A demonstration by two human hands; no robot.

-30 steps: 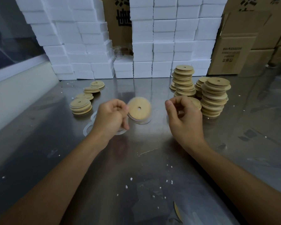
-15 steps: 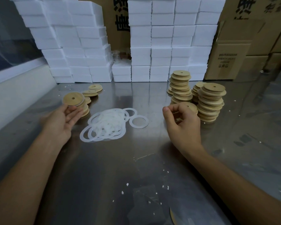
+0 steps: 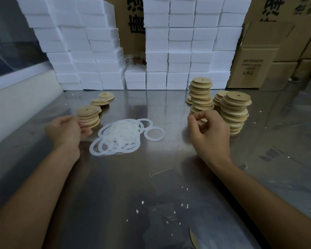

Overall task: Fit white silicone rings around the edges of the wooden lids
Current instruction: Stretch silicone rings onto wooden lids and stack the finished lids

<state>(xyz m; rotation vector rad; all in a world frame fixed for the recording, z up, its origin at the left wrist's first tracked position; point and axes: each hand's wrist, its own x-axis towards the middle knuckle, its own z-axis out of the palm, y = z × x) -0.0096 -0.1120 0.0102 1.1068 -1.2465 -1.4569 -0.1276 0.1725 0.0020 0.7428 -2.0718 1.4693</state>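
A heap of white silicone rings [image 3: 120, 137] lies in the middle of the steel table [image 3: 151, 177], with one single ring [image 3: 154, 134] at its right. Left of the heap stands a short stack of ringed wooden lids [image 3: 88, 115]. My left hand [image 3: 66, 131] rests just in front of that stack, fingers relaxed and empty. Tall stacks of bare wooden lids [image 3: 234, 114] [image 3: 201, 94] stand at the right. My right hand [image 3: 209, 133] hovers in front of them with curled fingers, and I see nothing held in it. A low lid behind it is mostly hidden.
Two more small lid piles [image 3: 99, 101] [image 3: 106, 95] lie behind the left stack. A wall of white foam boxes [image 3: 178, 51] lines the back, with cardboard cartons [image 3: 255, 65] at the right. A white ledge [image 3: 16, 105] borders the left side. White crumbs dot the near table.
My left hand carried the ringed lid from the centre to the left stack, set it on top, let go, and drew back a little. My right hand has hardly moved.
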